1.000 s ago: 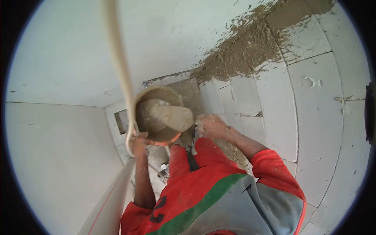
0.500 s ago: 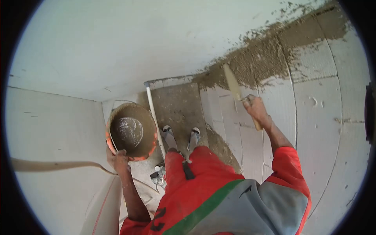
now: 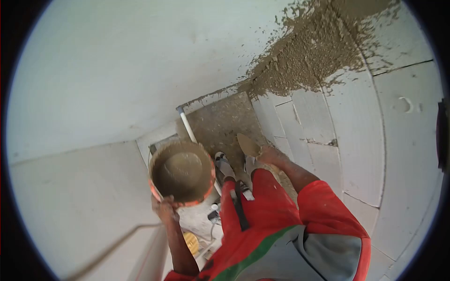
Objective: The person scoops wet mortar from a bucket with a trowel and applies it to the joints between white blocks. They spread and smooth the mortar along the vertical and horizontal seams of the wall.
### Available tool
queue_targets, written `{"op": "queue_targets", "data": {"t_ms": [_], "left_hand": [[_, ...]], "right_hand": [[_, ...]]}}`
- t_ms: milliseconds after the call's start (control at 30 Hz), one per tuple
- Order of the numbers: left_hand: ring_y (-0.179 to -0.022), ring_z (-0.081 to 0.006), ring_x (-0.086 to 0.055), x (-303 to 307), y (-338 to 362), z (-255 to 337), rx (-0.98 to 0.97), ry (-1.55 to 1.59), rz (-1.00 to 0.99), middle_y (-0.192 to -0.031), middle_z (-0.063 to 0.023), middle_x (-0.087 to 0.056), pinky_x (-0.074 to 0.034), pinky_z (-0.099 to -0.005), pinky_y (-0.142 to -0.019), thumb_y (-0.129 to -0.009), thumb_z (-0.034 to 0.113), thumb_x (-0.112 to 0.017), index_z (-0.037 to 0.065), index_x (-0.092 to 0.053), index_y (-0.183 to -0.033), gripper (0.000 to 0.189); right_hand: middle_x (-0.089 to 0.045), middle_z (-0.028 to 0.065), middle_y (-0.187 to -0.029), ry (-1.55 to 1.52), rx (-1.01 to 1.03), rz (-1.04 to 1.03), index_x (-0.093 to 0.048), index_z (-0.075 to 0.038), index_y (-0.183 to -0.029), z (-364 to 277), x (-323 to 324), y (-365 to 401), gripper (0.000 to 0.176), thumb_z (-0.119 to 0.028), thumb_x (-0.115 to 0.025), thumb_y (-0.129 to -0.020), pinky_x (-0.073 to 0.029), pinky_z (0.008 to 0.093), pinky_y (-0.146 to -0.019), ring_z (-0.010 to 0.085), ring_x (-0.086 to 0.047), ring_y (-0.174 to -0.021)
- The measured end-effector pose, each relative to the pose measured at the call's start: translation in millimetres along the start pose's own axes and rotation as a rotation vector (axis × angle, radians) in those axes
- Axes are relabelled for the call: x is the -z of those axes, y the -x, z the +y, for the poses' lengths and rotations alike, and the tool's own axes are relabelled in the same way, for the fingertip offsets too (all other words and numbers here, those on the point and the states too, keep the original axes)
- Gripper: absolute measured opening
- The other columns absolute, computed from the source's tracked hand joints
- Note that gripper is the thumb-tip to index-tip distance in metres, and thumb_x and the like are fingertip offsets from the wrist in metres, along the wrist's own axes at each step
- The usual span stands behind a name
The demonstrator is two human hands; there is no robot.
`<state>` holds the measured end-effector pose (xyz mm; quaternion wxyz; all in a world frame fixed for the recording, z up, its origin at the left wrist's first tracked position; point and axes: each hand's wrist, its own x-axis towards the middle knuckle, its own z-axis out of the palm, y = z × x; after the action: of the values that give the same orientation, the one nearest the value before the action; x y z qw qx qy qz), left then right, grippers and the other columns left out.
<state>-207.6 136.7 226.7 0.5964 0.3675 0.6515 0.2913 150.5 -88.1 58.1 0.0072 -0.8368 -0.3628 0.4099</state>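
Observation:
An orange bucket (image 3: pixel 209 195) with wet grey-brown mortar (image 3: pixel 185 166) inside is tilted in front of me. My left hand (image 3: pixel 165 209) grips its near rim. To the right of the bucket, my right hand (image 3: pixel 272 156) is closed round the handle of a trowel (image 3: pixel 247 144), whose blade points up and left above my feet. The handle is mostly hidden by the fingers. Wet mortar (image 3: pixel 304 56) covers the upper part of the block wall (image 3: pixel 356 107) and the corner beside it.
A white pipe (image 3: pixel 187 125) stands between the bucket and the concrete floor strip (image 3: pixel 225 117). A smooth pale wall (image 3: pixel 140 61) fills the upper left. A hose (image 3: pixel 115 246) crosses at lower left. A yellow round object (image 3: pixel 191 242) lies beside my legs.
My right hand and the trowel have moved from the block wall down and left, near my feet. The view has shifted, and the bucket now appears further right and lower.

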Motion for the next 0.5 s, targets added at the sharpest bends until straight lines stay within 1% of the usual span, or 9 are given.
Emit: {"op": "queue_targets", "data": {"t_ms": [33, 100, 167, 233, 300, 367, 400, 433, 500], "left_hand": [[-0.041, -0.0156, -0.052, 2.5, -4.5, -9.0, 0.047, -0.034, 0.043, -0.077, -0.0112, -0.058, -0.05, -0.0309, -0.037, -0.069, -0.005, -0.051, -0.003, -0.047, -0.119, 0.051], [-0.041, -0.0163, -0.052, -13.6, 1.3, -11.0, 0.02, -0.019, 0.096, -0.078, -0.0123, -0.059, -0.05, -0.0308, -0.037, -0.068, -0.006, -0.051, -0.002, -0.046, -0.121, 0.054], [-0.044, -0.0182, -0.054, -6.8, -6.7, -33.7, 0.068, -0.096, 0.156, -0.083, -0.0133, -0.06, -0.05, -0.0308, -0.037, -0.066, -0.007, -0.051, -0.001, -0.046, -0.124, 0.059], [-0.051, -0.0206, -0.058, -33.4, -1.7, -37.0, 0.108, -0.175, 0.334, -0.089, -0.014, -0.06, -0.051, -0.0312, -0.038, -0.064, -0.005, -0.053, -0.002, -0.046, -0.125, 0.062], [-0.069, -0.0189, -0.06, 21.6, -24.1, -84.9, -0.052, -0.47, 0.232, -0.094, -0.0137, -0.06, -0.047, -0.0316, -0.042, -0.086, 0.028, -0.064, 0.004, -0.035, -0.139, 0.065], [-0.069, -0.0188, -0.06, -6.0, -15.9, -89.2, -0.133, -0.463, 0.04, -0.092, -0.0128, -0.061, -0.048, -0.0294, -0.044, -0.087, 0.035, -0.064, 0.001, -0.039, -0.132, 0.062], [-0.069, -0.0193, -0.061, -2.8, -23.4, -94.7, 0.008, -0.603, 0.108, -0.093, -0.013, -0.061, -0.049, -0.0294, -0.045, -0.085, 0.033, -0.065, 0.0, -0.04, -0.131, 0.061], [-0.071, -0.0202, -0.06, -15.9, -27.4, -100.6, 0.066, -0.724, 0.133, -0.094, -0.0136, -0.061, -0.048, -0.0302, -0.047, -0.086, 0.033, -0.064, 0.0, -0.041, -0.131, 0.06], [-0.074, -0.0219, -0.06, -52.3, -32.9, -114.8, 0.104, -0.944, 0.139, -0.096, -0.0148, -0.061, -0.048, -0.0318, -0.051, -0.087, 0.033, -0.062, 0.0, -0.042, -0.13, 0.058]], "right_hand": [[-0.067, 0.0254, -0.092, -0.107, -0.052, -0.022, -0.061, 0.005, -0.108, 7.4, -20.6, -25.2, 0.052, -0.033, -0.07, -0.073, -0.051, 0.0447, -0.077, 0.0391, -0.066, -0.087], [-0.068, 0.023, -0.084, -0.33, -0.166, -0.07, -0.061, 0.004, -0.108, 22.7, -64.9, -69.6, 0.05, -0.031, -0.07, -0.073, -0.053, 0.0429, -0.068, 0.0365, -0.068, -0.074], [-0.067, 0.0183, -0.075, -0.515, -0.258, -0.012, -0.061, 0.002, -0.106, 40.8, -102.8, -119.3, 0.046, -0.029, -0.07, -0.074, -0.052, 0.0398, -0.06, 0.0303, -0.067, -0.063], [-0.065, 0.0148, -0.07, -0.719, -0.333, 0.042, -0.061, 0.0, -0.105, 53.1, -133.1, -174.0, 0.042, -0.028, -0.07, -0.075, -0.052, 0.0375, -0.055, 0.025, -0.065, -0.057], [-0.064, 0.0125, -0.068, -0.948, -0.394, 0.101, -0.06, -0.001, -0.105, 60.3, -135.9, -228.5, 0.04, -0.028, -0.069, -0.077, -0.051, 0.0359, -0.053, 0.0207, -0.064, -0.054], [-0.064, 0.0113, -0.069, -1.105, -0.413, 0.208, -0.058, 0.0, -0.106, 72.2, -145.1, -287.5, 0.039, -0.029, -0.068, -0.08, -0.05, 0.0353, -0.052, 0.0193, -0.064, -0.053], [-0.064, 0.0112, -0.071, -1.038, -0.415, 0.242, -0.057, 0.0, -0.107, 83.6, -157.0, -321.6, 0.039, -0.029, -0.067, -0.082, -0.05, 0.0353, -0.051, 0.0195, -0.064, -0.054], [-0.064, 0.011, -0.073, -0.968, -0.417, 0.273, -0.056, 0.0, -0.108, 94.6, -168.3, -352.1, 0.039, -0.028, -0.067, -0.083, -0.05, 0.0353, -0.05, 0.0197, -0.063, -0.054], [-0.064, 0.01, -0.074, -0.97, -0.378, 0.32, -0.058, 0.0, -0.105, 106.5, -168.4, -383.5, 0.035, -0.026, -0.067, -0.085, -0.05, 0.0359, -0.049, 0.0197, -0.063, -0.054]]}}
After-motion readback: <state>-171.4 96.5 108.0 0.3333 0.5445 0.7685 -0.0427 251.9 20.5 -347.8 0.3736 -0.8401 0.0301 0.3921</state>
